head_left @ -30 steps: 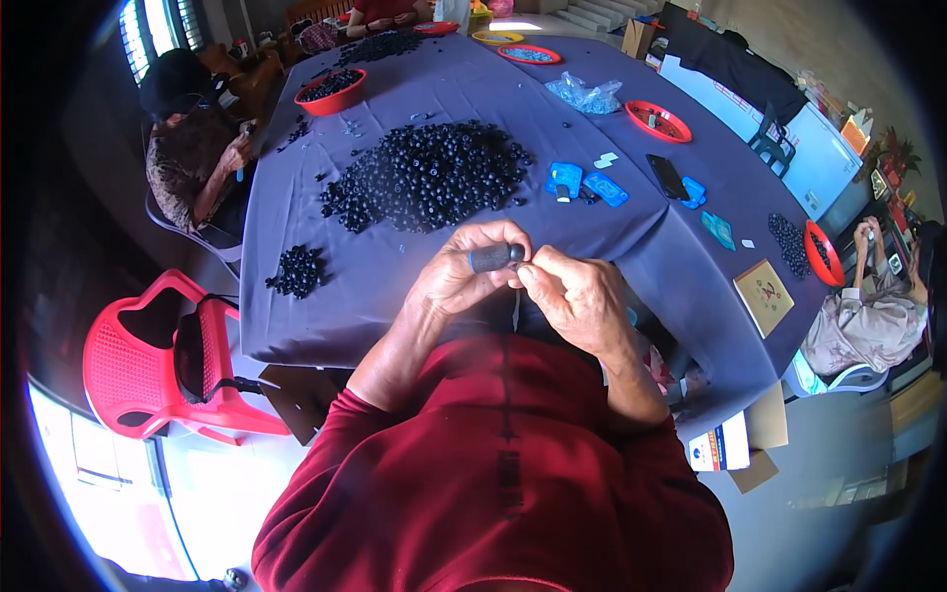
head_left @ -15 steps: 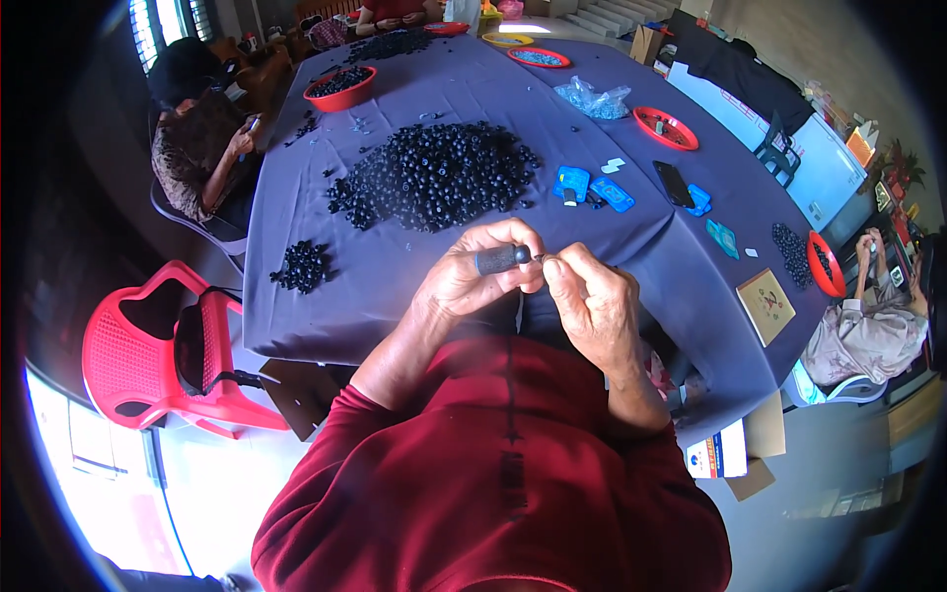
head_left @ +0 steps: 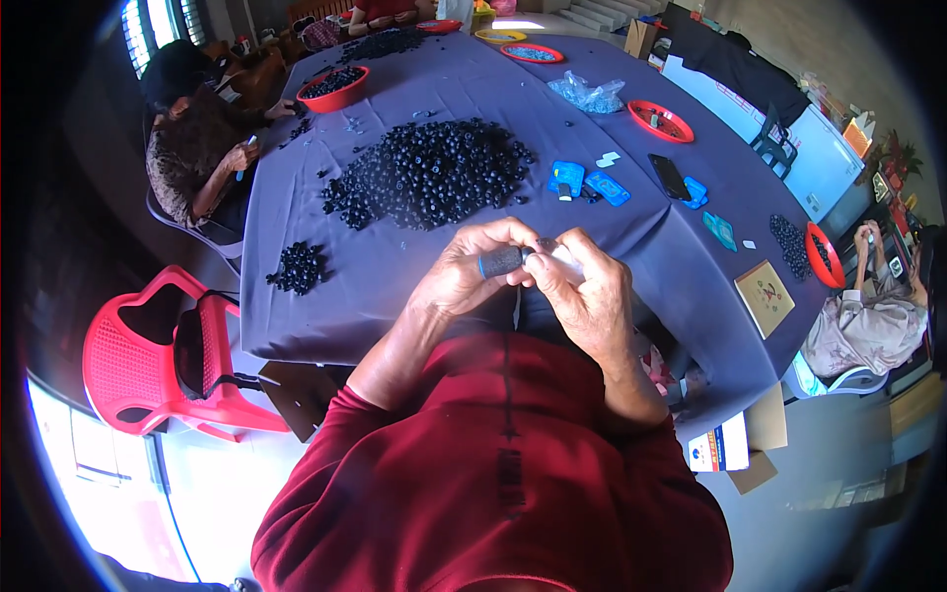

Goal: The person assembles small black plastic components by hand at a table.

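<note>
My left hand (head_left: pixel 456 276) and my right hand (head_left: pixel 597 301) meet fingertip to fingertip above the table's near edge. A dark finger sleeve (head_left: pixel 500 261) with a blue rim covers a digit of the left hand. Pinched at the left fingertips is a small black round part (head_left: pixel 544 243), partly hidden by the fingers. The right thumb and fingers are closed against it. Something pale and blurred shows between the right thumb and forefinger; I cannot tell what it is. Beyond my hands lies a big heap of black round parts (head_left: pixel 434 173), with a smaller heap (head_left: pixel 299 268) to its left.
Blue packets (head_left: pixel 607 187), a black phone (head_left: pixel 670 178) and a clear bag (head_left: pixel 587 94) lie on the grey tablecloth (head_left: pixel 395 316). Red bowls (head_left: pixel 333 91) stand farther off. A red chair (head_left: pixel 148 355) is at left. Co-workers sit left, right and at the far end.
My right hand has shifted slightly left and its thumb now presses closer to the left fingertips. The pale blur has appeared in it. At left, a co-worker's hand has reached to the table.
</note>
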{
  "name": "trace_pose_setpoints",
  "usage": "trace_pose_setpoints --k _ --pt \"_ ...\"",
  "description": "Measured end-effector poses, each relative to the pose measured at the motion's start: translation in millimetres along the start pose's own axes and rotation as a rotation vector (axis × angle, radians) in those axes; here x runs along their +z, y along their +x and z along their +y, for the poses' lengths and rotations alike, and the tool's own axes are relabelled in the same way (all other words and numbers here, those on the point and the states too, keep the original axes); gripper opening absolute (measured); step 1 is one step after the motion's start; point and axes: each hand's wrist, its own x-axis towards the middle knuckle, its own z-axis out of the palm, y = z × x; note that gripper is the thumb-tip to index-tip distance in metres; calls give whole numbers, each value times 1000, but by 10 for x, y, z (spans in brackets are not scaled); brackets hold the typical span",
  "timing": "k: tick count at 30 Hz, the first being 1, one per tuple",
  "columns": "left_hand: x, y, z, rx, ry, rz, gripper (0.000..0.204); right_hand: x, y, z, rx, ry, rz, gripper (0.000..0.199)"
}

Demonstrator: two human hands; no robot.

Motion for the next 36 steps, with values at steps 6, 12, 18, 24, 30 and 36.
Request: trace_pose_setpoints --k 6,12,18,24,30,36 --pt "-34 -10 6 9 -76 -33 25 -37 15 -83 -5 -20 -44 17" --pt "-518 -174 181 212 1165 241 14 -34 24 -118 38 15 4 25" --pt "-1635 -1120 389 67 2290 673 16 92 28 -54 117 72 -83 30" --pt "-1890 -1564 550 -99 2593 677 23 143 22 -21 70 -3 -129 27" --pt "-1778 -1498 594 -25 2637 570 20 152 14 21 49 2 -119 28" --pt "-2273 -1175 1033 -93 2336 836 9 199 -1 49 -11 -22 -109 27"
